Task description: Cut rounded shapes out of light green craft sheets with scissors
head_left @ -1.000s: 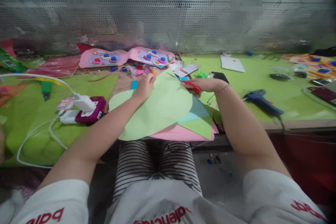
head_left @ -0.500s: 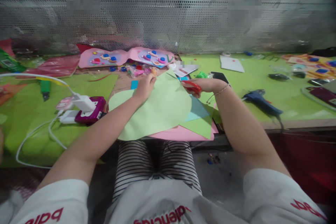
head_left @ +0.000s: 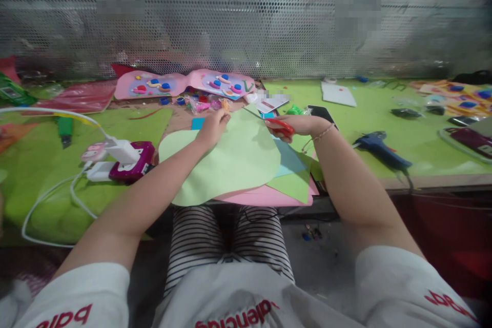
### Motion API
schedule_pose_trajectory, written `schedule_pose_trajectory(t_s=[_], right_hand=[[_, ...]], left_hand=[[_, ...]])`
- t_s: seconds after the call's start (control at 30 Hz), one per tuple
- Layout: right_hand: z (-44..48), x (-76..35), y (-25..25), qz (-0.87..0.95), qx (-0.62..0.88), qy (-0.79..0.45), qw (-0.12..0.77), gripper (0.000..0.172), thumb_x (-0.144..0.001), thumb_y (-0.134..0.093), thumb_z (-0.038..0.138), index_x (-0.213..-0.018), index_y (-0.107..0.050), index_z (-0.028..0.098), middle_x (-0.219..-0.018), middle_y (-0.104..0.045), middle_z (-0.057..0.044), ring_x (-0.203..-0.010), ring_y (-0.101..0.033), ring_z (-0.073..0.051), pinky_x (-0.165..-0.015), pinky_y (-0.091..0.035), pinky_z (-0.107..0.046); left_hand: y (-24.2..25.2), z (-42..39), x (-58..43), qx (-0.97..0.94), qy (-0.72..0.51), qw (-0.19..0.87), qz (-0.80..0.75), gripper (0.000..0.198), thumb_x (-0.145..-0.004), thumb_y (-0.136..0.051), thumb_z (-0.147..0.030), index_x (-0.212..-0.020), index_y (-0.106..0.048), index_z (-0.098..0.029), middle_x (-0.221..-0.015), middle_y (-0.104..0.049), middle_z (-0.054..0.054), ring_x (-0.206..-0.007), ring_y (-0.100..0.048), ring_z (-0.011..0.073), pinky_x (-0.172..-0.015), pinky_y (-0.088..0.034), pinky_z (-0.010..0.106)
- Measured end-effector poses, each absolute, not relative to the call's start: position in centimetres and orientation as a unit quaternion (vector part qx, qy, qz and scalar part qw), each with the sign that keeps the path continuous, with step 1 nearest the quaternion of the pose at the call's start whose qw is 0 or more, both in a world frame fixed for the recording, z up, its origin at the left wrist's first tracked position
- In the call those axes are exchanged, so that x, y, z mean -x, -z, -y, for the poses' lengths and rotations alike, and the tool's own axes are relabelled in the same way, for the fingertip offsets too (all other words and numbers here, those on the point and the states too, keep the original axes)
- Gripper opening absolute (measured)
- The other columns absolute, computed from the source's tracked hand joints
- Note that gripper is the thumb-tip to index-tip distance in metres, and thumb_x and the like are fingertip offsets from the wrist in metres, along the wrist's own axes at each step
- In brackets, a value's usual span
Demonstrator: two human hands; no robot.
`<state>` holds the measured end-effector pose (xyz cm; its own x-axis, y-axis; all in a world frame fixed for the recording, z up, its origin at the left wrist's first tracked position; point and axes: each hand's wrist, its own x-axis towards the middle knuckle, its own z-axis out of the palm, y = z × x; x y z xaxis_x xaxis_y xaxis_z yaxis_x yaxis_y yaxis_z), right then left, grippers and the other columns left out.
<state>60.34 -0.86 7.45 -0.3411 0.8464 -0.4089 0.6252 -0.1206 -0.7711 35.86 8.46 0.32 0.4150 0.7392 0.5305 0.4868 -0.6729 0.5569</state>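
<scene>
A large light green paper sheet [head_left: 234, 161] with rounded edges lies in front of me, over pink [head_left: 265, 196], blue and green sheets. My left hand [head_left: 213, 127] is closed in a pinch on the sheet's far upper edge. My right hand [head_left: 302, 124] grips red-handled scissors [head_left: 280, 126], whose blades point left at the sheet's top edge, close to my left hand's fingers. A thin bracelet circles my right wrist.
The green-covered table [head_left: 384, 113] holds a blue glue gun [head_left: 380, 148] at right, a black phone [head_left: 323, 111], a purple device with white charger and cable [head_left: 123, 156] at left, pink craft boards with coloured pieces [head_left: 184, 83] at the back, and a perforated metal screen [head_left: 246, 15] behind.
Almost nothing differs. Both hands keep their hold at the sheet's top edge, and the view has shifted only very slightly.
</scene>
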Motion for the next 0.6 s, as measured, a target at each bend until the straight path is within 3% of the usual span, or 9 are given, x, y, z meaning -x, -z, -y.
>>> schedule_pose_trajectory(t_s=[0.43,0.6], right_hand=[[0.7,-61.7,-7.5,0.689,0.532,-0.483,0.095,0.046,-0.086,-0.058,0.060,-0.075,-0.042,0.018,-0.060,-0.038,0.005,-0.048,-0.039,-0.006,-0.047,-0.037,-0.021],[0.9,-61.7,-8.1,0.716,0.560,-0.409,0.076,0.046,-0.081,-0.063,0.061,-0.083,-0.050,0.017,-0.060,-0.042,0.004,-0.049,-0.041,-0.008,-0.048,-0.034,-0.022]], left_hand=[[-1.4,-7.7,-35.9,-0.852,-0.387,0.152,-0.319,0.011,-0.089,-0.052,-0.022,-0.080,-0.059,-0.018,-0.079,-0.067,0.004,-0.076,-0.060,0.0169,-0.077,-0.045,0.029],[-1.8,-7.2,-36.0,-0.864,-0.382,0.126,-0.301,0.013,-0.089,-0.052,-0.024,-0.081,-0.060,-0.018,-0.081,-0.068,0.005,-0.078,-0.062,0.0177,-0.080,-0.046,0.031]])
